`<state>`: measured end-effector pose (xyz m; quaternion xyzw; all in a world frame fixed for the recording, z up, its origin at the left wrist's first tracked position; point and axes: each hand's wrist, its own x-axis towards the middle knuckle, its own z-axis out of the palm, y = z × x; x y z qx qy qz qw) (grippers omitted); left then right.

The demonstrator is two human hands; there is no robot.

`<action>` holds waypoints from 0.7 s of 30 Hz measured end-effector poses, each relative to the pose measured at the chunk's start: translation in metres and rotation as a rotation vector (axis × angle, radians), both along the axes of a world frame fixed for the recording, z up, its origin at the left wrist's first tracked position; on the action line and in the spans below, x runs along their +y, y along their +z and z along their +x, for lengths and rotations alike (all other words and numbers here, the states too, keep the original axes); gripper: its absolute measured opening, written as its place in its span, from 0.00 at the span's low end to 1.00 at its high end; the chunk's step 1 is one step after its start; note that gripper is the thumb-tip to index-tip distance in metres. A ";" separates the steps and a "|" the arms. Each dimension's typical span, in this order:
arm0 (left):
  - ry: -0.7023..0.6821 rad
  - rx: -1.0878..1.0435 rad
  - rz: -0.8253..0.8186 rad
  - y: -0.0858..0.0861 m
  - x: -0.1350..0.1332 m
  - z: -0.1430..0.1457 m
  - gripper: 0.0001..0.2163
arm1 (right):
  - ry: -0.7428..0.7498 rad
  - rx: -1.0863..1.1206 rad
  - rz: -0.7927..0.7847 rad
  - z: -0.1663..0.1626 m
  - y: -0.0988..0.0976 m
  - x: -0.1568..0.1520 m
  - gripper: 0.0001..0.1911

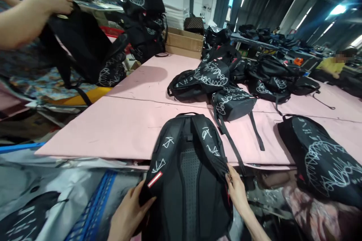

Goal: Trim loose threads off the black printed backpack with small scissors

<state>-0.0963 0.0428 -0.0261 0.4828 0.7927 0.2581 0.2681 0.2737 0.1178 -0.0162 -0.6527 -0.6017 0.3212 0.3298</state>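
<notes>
A black backpack [188,173] with white scribble print lies back-side up at the near edge of the pink table [127,120], its padded straps toward me. My left hand [130,211] grips its lower left side, fingers curled on the fabric by a red-and-white tag. My right hand [236,190] pinches the edge of the right shoulder strap. Both hands are closed on the backpack.
Several matching black backpacks [215,83] are piled mid-table, another [322,158] lies at the right. At the upper left another person's arm [25,17] holds a black bag [79,45]. Cardboard boxes [183,41] and stacked bags stand behind; a seated person [335,66] is far right.
</notes>
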 end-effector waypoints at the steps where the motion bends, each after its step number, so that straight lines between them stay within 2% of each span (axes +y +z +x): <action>1: 0.008 -0.071 -0.018 0.012 -0.002 0.001 0.27 | 0.012 -0.032 0.028 -0.012 0.005 -0.015 0.24; 4: -0.050 -0.433 -0.025 0.047 0.007 0.017 0.25 | 0.110 -0.052 0.007 -0.050 0.027 -0.047 0.22; 6: -0.139 -0.531 -0.049 0.052 0.016 0.039 0.23 | 0.224 -0.045 -0.044 -0.070 0.033 -0.056 0.23; 8: -0.204 -0.379 -0.046 0.040 0.019 0.063 0.22 | 0.294 -0.082 -0.080 -0.081 0.032 -0.058 0.26; 11: -0.206 0.091 0.125 0.005 0.007 0.085 0.21 | 0.279 -0.108 -0.061 -0.076 0.026 -0.054 0.25; 13: -0.200 0.362 0.311 -0.010 -0.006 0.086 0.21 | 0.173 0.009 -0.012 -0.056 0.025 -0.047 0.21; 16: -0.247 0.617 0.529 -0.011 -0.026 0.077 0.22 | -0.152 0.351 -0.059 -0.011 0.017 -0.032 0.21; 19: -0.355 0.767 0.527 -0.001 -0.045 0.077 0.24 | -0.502 0.689 -0.169 0.029 -0.012 -0.015 0.27; 20: -0.409 0.800 0.518 0.000 -0.051 0.081 0.25 | -0.585 0.725 -0.192 0.037 -0.024 -0.011 0.27; 21: -0.456 0.825 0.522 0.000 -0.056 0.086 0.25 | -0.595 0.718 -0.225 0.041 -0.036 -0.008 0.27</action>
